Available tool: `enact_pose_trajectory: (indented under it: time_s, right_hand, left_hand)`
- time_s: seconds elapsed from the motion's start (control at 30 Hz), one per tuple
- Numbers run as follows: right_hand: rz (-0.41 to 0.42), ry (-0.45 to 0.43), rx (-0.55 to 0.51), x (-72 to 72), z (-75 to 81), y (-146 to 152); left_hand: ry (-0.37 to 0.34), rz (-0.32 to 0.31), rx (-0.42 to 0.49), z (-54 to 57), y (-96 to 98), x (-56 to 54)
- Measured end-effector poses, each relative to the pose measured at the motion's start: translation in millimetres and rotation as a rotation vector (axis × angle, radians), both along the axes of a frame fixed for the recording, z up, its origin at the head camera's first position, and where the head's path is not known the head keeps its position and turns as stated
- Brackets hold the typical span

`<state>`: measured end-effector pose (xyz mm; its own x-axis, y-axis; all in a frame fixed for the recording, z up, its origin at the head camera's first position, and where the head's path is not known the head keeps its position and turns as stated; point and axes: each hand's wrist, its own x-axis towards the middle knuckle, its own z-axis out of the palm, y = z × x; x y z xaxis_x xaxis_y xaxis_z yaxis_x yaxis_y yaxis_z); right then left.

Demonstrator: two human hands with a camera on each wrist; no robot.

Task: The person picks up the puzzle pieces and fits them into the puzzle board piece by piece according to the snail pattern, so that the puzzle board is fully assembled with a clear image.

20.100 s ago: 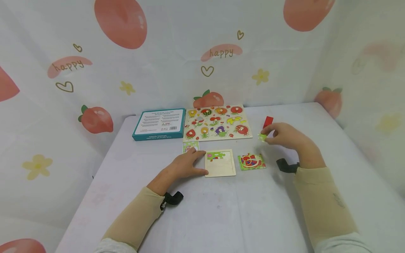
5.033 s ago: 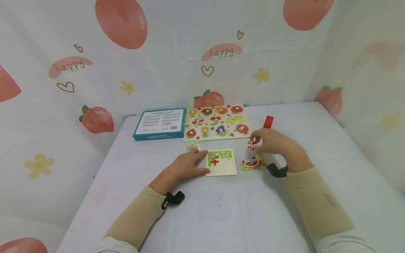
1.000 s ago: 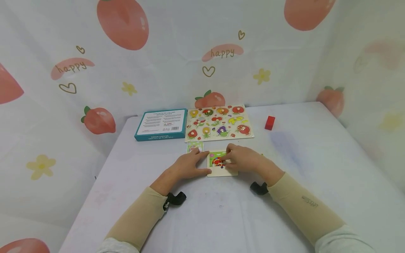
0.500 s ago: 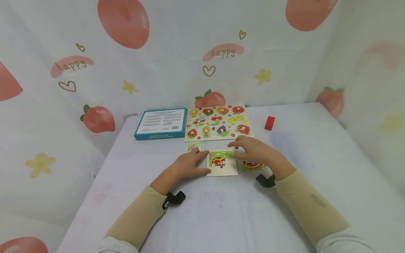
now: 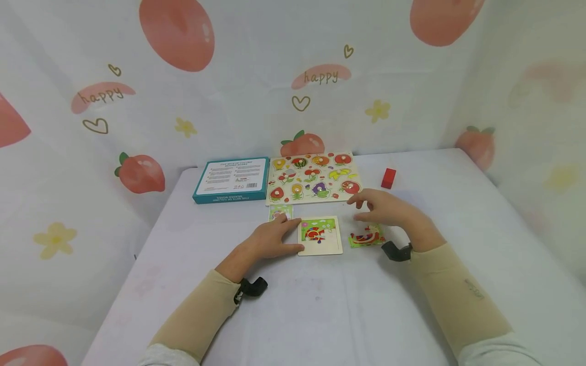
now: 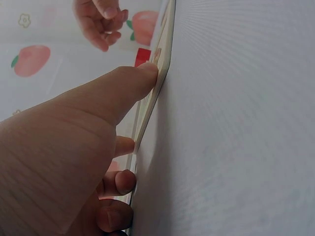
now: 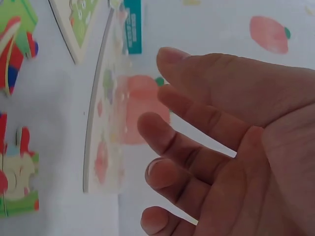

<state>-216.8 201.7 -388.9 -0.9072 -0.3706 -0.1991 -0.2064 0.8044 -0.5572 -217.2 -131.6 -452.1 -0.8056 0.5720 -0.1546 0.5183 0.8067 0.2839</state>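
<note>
The puzzle tray (image 5: pixel 326 248) lies before the fruit board (image 5: pixel 327 177), loose pieces (image 5: pixel 363 239) to its right, a box (image 5: pixel 232 179) behind-left.

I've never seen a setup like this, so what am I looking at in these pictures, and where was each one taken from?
There's no machine here: the left grip and the right grip are a person's bare hands. The wide picture comes from a camera on the head, looking forward and down. The two close ones come from cameras on the wrists, each watching its own side.

On the white table lies a pale puzzle tray, partly filled, with loose puzzle pieces beside it. Farther back are a blue-green box, a fruit board and a red block.

The left grip rests against the tray's edge. The right grip hangs in the air near the loose pieces, holding nothing.
</note>
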Motion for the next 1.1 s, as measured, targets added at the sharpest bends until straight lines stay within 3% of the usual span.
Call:
enact_pose_trajectory:
  time_s: [0.3, 0.67, 0.9, 1.1]
  right_hand:
    - [-0.051, -0.094, -0.015, -4.4, -5.2, 24.4]
    - [-0.064, -0.226, 0.072, -8.4, -12.8, 44.4]
    - [-0.103, -0.291, 0.106, -5.5, -17.1, 43.6]
    - [-0.117, -0.274, 0.158, -5.6, -18.4, 32.2]
  left_hand:
    - [-0.007, 0.004, 0.0, 0.6, -0.6, 0.5]
    - [-0.01, 0.005, 0.012, 0.2, 0.0, 0.6]
    - [-0.006, 0.002, 0.002, 0.4, 0.3, 0.2]
    - [-0.007, 0.006, 0.006, -0.5, -0.1, 0.1]
